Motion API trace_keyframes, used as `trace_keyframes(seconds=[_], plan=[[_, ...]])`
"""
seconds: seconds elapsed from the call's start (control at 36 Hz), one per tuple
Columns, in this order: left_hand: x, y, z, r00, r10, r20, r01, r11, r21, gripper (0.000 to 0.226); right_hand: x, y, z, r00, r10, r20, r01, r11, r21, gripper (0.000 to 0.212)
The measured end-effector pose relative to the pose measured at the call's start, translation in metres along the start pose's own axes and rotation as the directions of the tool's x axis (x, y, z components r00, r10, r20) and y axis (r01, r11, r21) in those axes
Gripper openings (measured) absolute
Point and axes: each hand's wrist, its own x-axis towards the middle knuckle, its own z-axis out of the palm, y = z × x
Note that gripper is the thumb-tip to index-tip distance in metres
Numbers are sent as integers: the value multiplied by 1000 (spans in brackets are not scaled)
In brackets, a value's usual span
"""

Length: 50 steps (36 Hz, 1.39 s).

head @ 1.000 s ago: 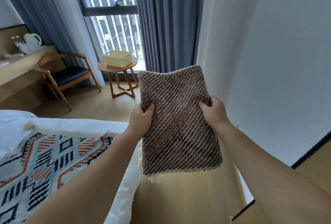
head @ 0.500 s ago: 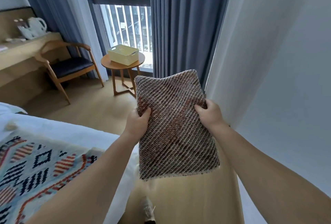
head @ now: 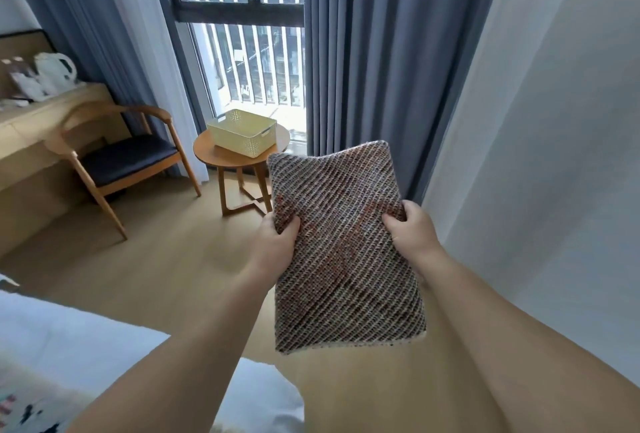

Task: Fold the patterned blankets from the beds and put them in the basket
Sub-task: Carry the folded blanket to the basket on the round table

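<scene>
1. Since the earlier frames the person had moved toward the window: the cream basket [head: 242, 133] and the round desk [head: 207, 153] under it stood nearer and larger, while the bed [head: 86, 339] had slid down into the lower left corner.
2. The folded brown-striped blanket [head: 346, 252] was still carried in the air at about chest height, above the wooden floor [head: 166, 259], well apart from the basket and a little to its right.
3. The left hand [head: 273, 247] gripped the blanket's left edge, thumb on top and fingers curled beneath. The right hand [head: 412, 232] held the right edge the same way.
4. Done so far, as I judged it: this blanket was folded into a compact rectangle and was on its way to the basket.
5. Left to do: the basket appeared empty, so the blanket had yet to go in. A second blanket with a geometric pattern [head: 20, 412] lay on the bed, only a blurred corner of it in view, and it probably needed folding and carrying too.
6. A wooden armchair [head: 128, 162] stood left of the round desk, and a white kettle [head: 55, 71] sat on the long desk [head: 41, 117] by the wall.
</scene>
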Motion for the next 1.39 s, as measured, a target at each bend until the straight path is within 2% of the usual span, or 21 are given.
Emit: trace_keyframes(seconds=[0.33,0.56,0.72,0.86,1.06,1.33,1.39], plan=[[153,10,2,998,26,-58,-24,999,37,17,164,-3,58,998,1,70,-1,1000,0,13],[287,16,34,989,24,-149,-14,998,65,16,320,10,89,985,-2,170,-7,999,54,11],[376,29,58,975,-13,-223,28,998,64,40,428,3,98,972,-9,234,4,1000,24,16],[436,39,69,958,-28,-287,44,998,51,39,501,-7,117,954,-7,301,-6,999,42,12],[517,40,56,939,-47,-341,67,997,46,38,580,-21,156,934,-7,356,-8,999,40,16],[661,47,0,947,-32,-321,48,998,42,11,694,-58,247,931,-33,364,13,998,56,16],[695,50,-17,948,-30,-315,41,999,28,13,719,-69,271,932,-37,361,20,998,52,16]])
